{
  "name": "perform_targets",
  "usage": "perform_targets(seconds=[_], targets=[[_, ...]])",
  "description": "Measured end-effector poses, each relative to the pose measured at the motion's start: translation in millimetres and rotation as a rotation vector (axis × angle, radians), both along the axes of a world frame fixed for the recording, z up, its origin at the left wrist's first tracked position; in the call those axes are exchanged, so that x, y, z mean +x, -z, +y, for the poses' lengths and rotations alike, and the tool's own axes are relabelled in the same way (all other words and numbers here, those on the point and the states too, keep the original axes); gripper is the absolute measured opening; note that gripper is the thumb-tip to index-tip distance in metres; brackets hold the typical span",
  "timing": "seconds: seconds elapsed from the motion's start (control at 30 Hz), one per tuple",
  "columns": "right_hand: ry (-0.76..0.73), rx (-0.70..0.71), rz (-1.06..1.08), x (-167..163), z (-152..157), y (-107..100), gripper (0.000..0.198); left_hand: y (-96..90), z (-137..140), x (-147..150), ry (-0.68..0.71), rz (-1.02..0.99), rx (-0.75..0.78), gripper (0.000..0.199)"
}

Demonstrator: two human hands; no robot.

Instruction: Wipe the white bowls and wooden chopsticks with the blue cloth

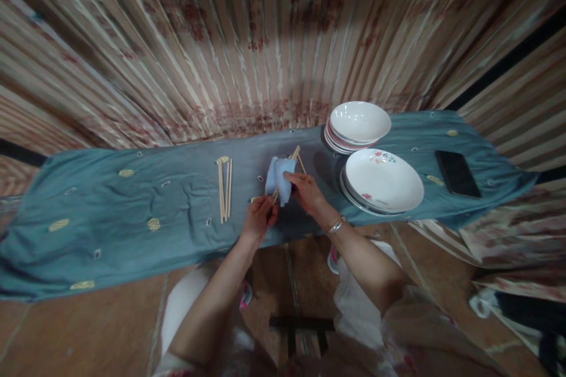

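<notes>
Right of the middle, nested white bowls (360,121) stand on the far side of the cloth-covered table (186,197), with stacked plates (384,179), the top one flower-patterned, nearer. Between these and the loose chopsticks (221,194) at left, the left hand (259,218) grips slim, pale wooden sticks (276,193) by their near ends, and the right hand (305,189) pinches a light-blue cloth (277,178) around them, hiding their middles, their exact number hard to make out

A silver bracelet (337,224) and pale, perhaps sheer sleeves (409,318) show.
</notes>
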State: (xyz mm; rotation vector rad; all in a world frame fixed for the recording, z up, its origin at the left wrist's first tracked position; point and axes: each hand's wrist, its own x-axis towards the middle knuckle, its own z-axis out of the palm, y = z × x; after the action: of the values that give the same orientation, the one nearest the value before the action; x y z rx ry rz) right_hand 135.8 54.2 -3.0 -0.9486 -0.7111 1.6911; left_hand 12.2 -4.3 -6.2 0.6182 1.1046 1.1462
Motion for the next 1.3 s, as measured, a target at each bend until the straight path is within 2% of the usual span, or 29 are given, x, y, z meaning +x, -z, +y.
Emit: perform_targets(seconds=[0.3,0.67,0.83,1.1,1.3], targets=[[-0.037,-0.019,-0.024,-11,-9,6,0.031,0.5,2,0,-0.046,0.014,0.000,0.022],[-0.008,0.035,-0.021,-12,-12,7,0.031,12.3,2,0,-0.086,0.084,0.200,0.038],[0.014,0.041,-0.010,-12,-11,11,0.029,10.9,2,2,-0.099,0.112,0.183,0.036],[-0.032,-0.002,-0.012,-9,-9,8,0.027,12.4,2,0,-0.070,0.158,0.172,0.034],[0.085,0.031,-0.015,8,8,5,0.024,12.0,-2,2,-0.036,0.161,0.165,0.034]])
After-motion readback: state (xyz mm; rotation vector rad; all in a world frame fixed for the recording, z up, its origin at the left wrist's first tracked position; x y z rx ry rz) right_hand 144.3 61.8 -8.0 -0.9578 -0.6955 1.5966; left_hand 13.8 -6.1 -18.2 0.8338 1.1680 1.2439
